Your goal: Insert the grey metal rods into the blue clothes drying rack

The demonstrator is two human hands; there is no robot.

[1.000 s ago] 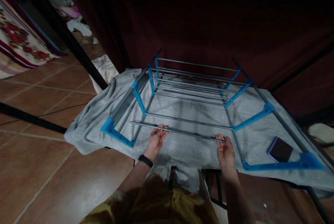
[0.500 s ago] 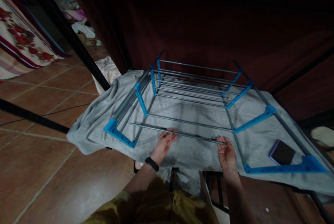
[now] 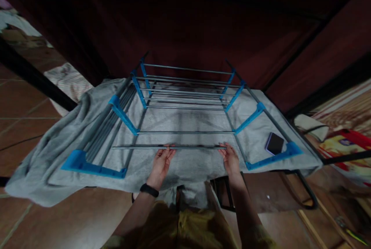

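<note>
A thin grey metal rod [image 3: 194,147] is held level between my two hands, just in front of the rack. The fingers of my left hand [image 3: 161,162] pinch it left of its middle, and my right hand [image 3: 231,159] grips its right end. The shoe rack frame [image 3: 185,132], made of grey tubes with blue plastic brackets [image 3: 125,116], lies on a grey blanket [image 3: 188,169]. Several crossbars span its far part. Along its left side lies a bundle of loose rods [image 3: 101,135].
A phone [image 3: 274,144] rests on the blanket inside the right side of the frame. Behind stands a dark red curtain [image 3: 185,28]. A black metal post [image 3: 37,73] slants at the left, above the tiled floor [image 3: 58,225]. A red and yellow bag [image 3: 346,144] lies at the right.
My view has turned to the right, so the rack appears further left. The rod, tilted before, now looks level and nearly parallel to the crossbars. Both hands still hold it.
</note>
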